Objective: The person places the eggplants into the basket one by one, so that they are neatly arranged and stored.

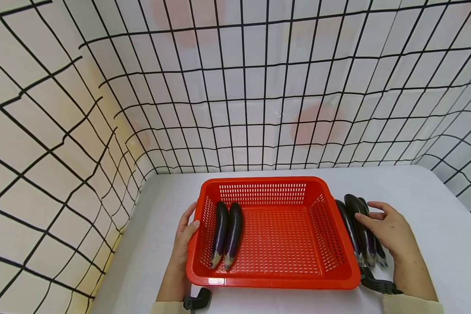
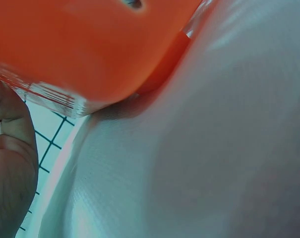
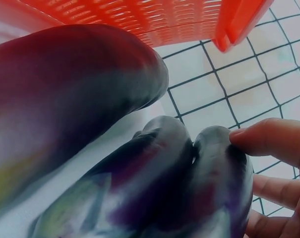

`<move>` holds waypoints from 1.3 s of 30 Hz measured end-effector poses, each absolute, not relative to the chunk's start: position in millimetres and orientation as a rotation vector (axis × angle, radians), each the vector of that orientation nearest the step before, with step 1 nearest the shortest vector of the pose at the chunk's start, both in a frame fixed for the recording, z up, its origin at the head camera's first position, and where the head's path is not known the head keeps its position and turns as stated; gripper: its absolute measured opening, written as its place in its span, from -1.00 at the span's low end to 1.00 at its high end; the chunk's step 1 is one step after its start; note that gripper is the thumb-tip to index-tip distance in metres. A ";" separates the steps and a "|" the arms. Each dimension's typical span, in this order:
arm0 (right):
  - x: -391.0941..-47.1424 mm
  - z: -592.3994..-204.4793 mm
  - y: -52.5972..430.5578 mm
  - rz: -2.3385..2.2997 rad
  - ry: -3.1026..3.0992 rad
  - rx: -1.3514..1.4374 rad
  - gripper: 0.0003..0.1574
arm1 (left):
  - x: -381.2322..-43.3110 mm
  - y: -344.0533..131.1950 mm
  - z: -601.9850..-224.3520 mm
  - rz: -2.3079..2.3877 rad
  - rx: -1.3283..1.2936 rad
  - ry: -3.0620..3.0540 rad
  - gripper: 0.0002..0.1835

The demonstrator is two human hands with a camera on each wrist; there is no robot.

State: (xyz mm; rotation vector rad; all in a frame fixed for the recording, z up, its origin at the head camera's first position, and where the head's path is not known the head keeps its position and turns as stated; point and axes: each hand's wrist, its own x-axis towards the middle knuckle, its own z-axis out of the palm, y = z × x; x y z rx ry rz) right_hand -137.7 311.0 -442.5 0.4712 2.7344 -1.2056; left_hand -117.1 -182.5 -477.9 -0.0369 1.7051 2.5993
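Head view: Red basket (image 1: pixel 272 279) set squarely on the white worktop (image 1: pixel 435 209). Inside, along its 9 o'clock wall, two purple-black items: outer eggplant (image 1: pixel 220 231) and inner eggplant (image 1: pixel 233 233), side by side, stem ends toward 6. Outside the basket, just beyond its 3 o'clock wall, a trio of eggplants (image 1: pixel 362 231), bunched together, stems between 5 and 6. Left hand (image 1: pixel 182 237) at the basket's 9 o'clock rim, loosely holding it, thumb and fingers bent against the edge. Right hand (image 1: pixel 392 226) over the trio, thumb on top, fingers toward the far side; whether the grip has closed, cannot tell. Black wire grid (image 1: pixel 264 87) stands across 12 o'clock, more of it at 9 and 2.

Left wrist view: Basket's outer side fills 10 to 12, blurred. Left hand at 8 to 9, thumb up against the slotted wall. Worktop takes 3 to 6.

Right wrist view: One eggplant large at 9 to 10; two more touching at 6. Right hand enters from 4, one digit on the rightmost eggplant's far end, others at its side. Basket overhead at 12, grid at 2.
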 end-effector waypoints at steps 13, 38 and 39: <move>-138.2 -442.2 309.5 -1.199 2.735 0.480 0.10 | -116.4 -182.1 -477.5 2.595 -0.023 1.723 -0.35; -129.1 -420.8 303.9 -1.412 2.759 0.528 0.01 | -118.0 -182.6 -478.2 2.588 -0.026 1.728 -0.36; -128.9 -420.3 303.6 -1.419 2.758 0.527 0.01 | -117.9 -182.5 -478.3 2.589 -0.025 1.725 -0.36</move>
